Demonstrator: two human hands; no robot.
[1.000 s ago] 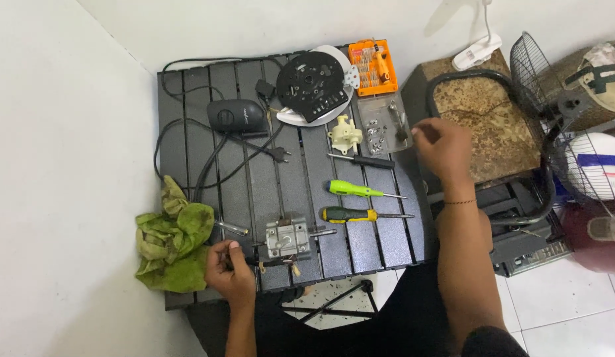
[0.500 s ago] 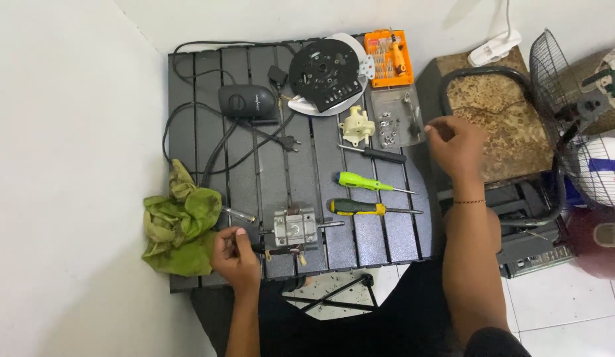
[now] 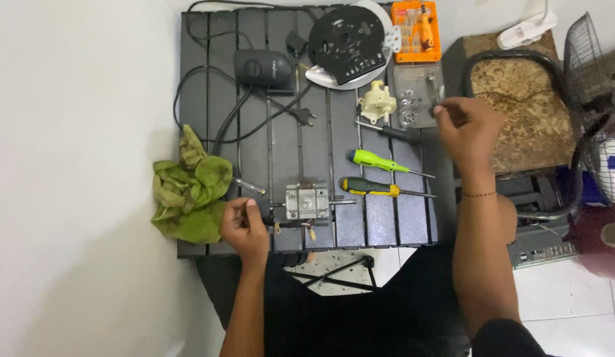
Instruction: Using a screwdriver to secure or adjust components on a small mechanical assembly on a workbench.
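Note:
My left hand [image 3: 244, 226] rests on the near edge of a dark slatted table [image 3: 254, 172], fingers closed around the shaft end of a small silver motor [image 3: 307, 202]. My right hand [image 3: 467, 129] reaches to the far right of the table, its fingertips pinched over a grey tray of screws [image 3: 413, 96]; what it pinches is too small to see. A green-handled screwdriver [image 3: 377, 160] and a black-and-yellow screwdriver [image 3: 373, 188] lie between the hands. A cream plastic gear part [image 3: 376, 103] sits beside the tray.
A crumpled green rag [image 3: 188, 192] hangs over the table's left edge. At the back are a black adapter with cable [image 3: 262, 67], a black round fan part on a white disc [image 3: 350, 41], and an orange bit case [image 3: 416, 30]. A fan guard [image 3: 595, 99] stands right.
The view has shifted, so the table sits higher and more centred. My right hand stays over the screw tray with fingers pinched; my left hand keeps its grip by the motor.

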